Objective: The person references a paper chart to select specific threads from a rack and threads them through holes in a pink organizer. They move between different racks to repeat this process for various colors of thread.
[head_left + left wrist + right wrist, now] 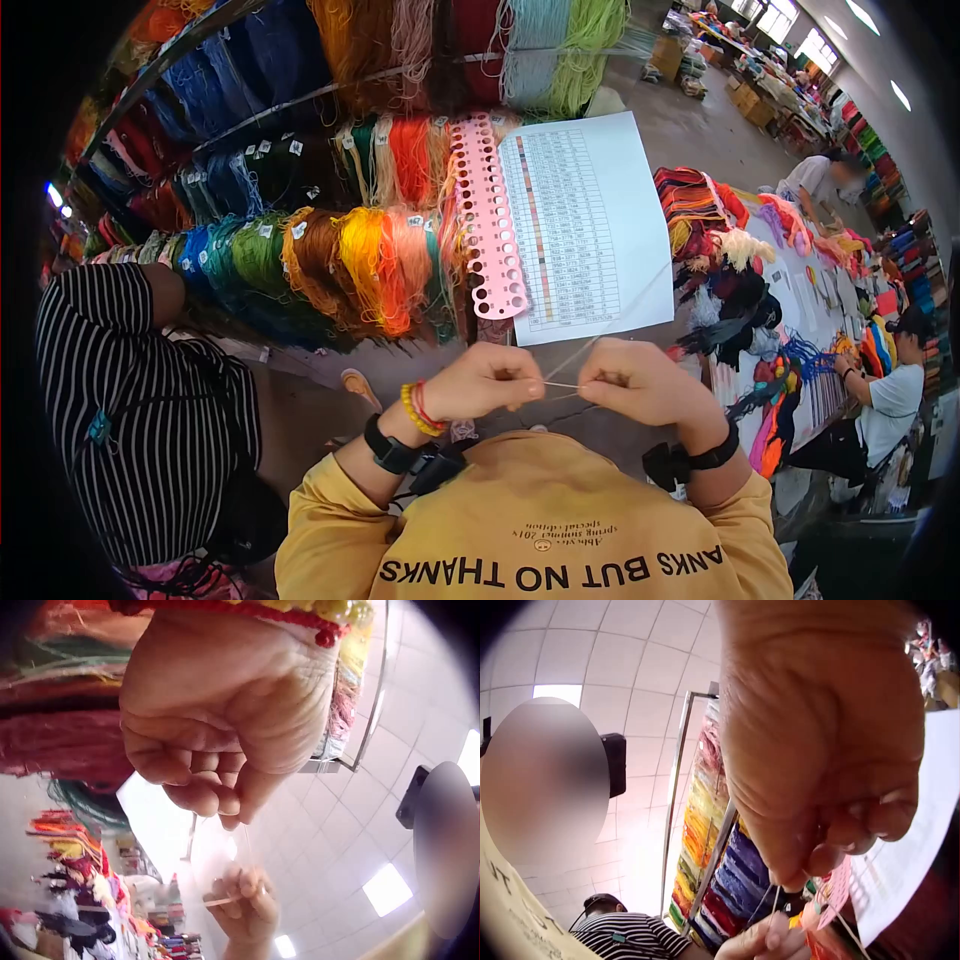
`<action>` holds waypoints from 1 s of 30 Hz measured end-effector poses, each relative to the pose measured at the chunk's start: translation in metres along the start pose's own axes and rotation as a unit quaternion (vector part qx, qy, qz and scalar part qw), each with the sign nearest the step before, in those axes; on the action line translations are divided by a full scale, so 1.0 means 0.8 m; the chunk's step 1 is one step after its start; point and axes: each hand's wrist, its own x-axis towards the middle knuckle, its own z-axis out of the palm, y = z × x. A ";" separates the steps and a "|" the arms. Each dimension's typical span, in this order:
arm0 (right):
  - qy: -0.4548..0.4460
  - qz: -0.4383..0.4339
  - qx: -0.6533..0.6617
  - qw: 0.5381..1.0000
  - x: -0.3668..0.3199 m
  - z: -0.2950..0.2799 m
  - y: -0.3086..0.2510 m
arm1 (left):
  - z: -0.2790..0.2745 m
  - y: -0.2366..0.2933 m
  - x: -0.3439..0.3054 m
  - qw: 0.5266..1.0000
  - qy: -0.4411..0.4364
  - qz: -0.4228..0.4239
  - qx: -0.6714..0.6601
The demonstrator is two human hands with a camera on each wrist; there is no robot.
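Observation:
A thin pale thread (562,386) runs taut across the short gap between the two hands in the head view. My left hand (485,380), with yellow beads and a red cord at the wrist, pinches one part of it between thumb and fingers. Facing it, my right hand (635,385) pinches the thread too. A strand trails up from the right fingers across the paper. Just beyond the hands lie a pink card with holes along both edges (487,190) and a white printed sheet (635,230) with a table and a column of colour swatches.
Racks of coloured yarn skeins (370,250) stand ahead and to the left. A person in a striped shirt (150,400) is close at my left. On the right, a table (800,290) carries heaped yarn, with a person in a white shirt (893,400) working at it.

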 end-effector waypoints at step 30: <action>0.193 -0.032 -0.123 0.973 0.133 0.059 0.009 | -0.059 -0.041 0.014 0.941 0.254 0.070 -0.215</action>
